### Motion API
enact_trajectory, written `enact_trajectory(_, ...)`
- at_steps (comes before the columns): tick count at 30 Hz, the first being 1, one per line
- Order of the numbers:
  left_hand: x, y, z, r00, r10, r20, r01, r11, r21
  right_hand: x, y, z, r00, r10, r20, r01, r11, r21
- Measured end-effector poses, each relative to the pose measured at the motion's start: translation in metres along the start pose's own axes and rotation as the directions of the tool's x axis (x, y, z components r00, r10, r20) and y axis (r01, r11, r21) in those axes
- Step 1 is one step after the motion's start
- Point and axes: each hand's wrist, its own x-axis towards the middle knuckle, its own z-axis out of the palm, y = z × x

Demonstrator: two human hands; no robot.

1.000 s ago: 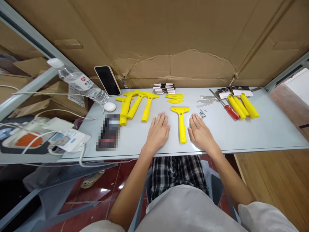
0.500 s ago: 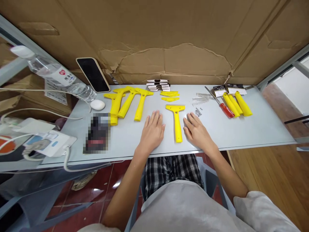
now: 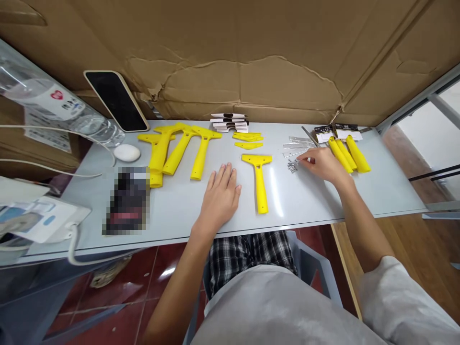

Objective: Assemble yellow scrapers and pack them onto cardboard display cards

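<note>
My left hand [image 3: 222, 196] lies flat on the table with its fingers stretched out, left of a yellow scraper handle [image 3: 260, 184] and apart from it. My right hand [image 3: 323, 164] is over the small pile of screws [image 3: 292, 166], thumb and forefinger pinched together at the pile's edge. Whether a screw is between those fingertips is too small to tell. Beneath this hand, the screwdriver [image 3: 310, 136] shows only its metal shaft; its red handle is hidden. Several flat metal blades [image 3: 296, 146] lie just beyond the screws.
Several yellow scraper handles [image 3: 200, 155] lie at left, more handles [image 3: 355, 154] at right. Thin yellow pieces [image 3: 248, 145] and folded cards [image 3: 230, 122] are at the back. A phone [image 3: 117, 100], water bottle [image 3: 61, 103], white oval object [image 3: 127, 153] and power strip [image 3: 46, 215] stand left.
My right hand has lifted from beside the middle scraper handle and moved right and away from me to the screws, its fingers now pinched. My left hand stays flat. The view has shifted slightly.
</note>
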Motion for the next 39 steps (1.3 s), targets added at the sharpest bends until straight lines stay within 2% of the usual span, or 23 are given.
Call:
enact_trajectory(6,0.0,0.0,-0.001,1.0,-0.002,0.016,0.002,1.0,0.005,0.006,-0.001,-0.001,0.991,0.119,0.06,-0.116,0.992,-0.046)
enact_trajectory(14,0.001,0.002,-0.005,0.999,-0.016,0.047,0.015,1.0,0.014,0.006,-0.008,0.004,0.989,0.124,0.078,-0.118,0.99,-0.079)
enact_trajectory(21,0.001,0.004,-0.007,0.999,-0.009,0.046,0.009,1.0,0.012,0.017,-0.01,-0.011,0.984,0.117,0.138,-0.105,0.991,-0.088)
enact_trajectory(24,0.001,0.005,-0.007,0.999,-0.009,0.049,0.008,1.0,0.013,0.031,-0.026,-0.014,0.992,0.041,0.123,-0.036,0.998,-0.048)
enact_trajectory(27,0.0,0.004,-0.006,0.999,-0.013,0.041,0.013,1.0,0.012,0.051,-0.048,-0.008,0.987,-0.108,0.12,0.108,0.994,0.006)
enact_trajectory(33,0.0,0.004,-0.006,1.0,-0.006,0.021,0.006,1.0,-0.004,0.096,-0.083,0.022,0.913,-0.392,0.114,0.371,0.913,0.169)
enact_trajectory(39,0.0,0.004,-0.008,1.0,-0.004,0.014,0.005,1.0,-0.029,0.115,-0.102,0.046,0.861,-0.472,0.191,0.435,0.877,0.205)
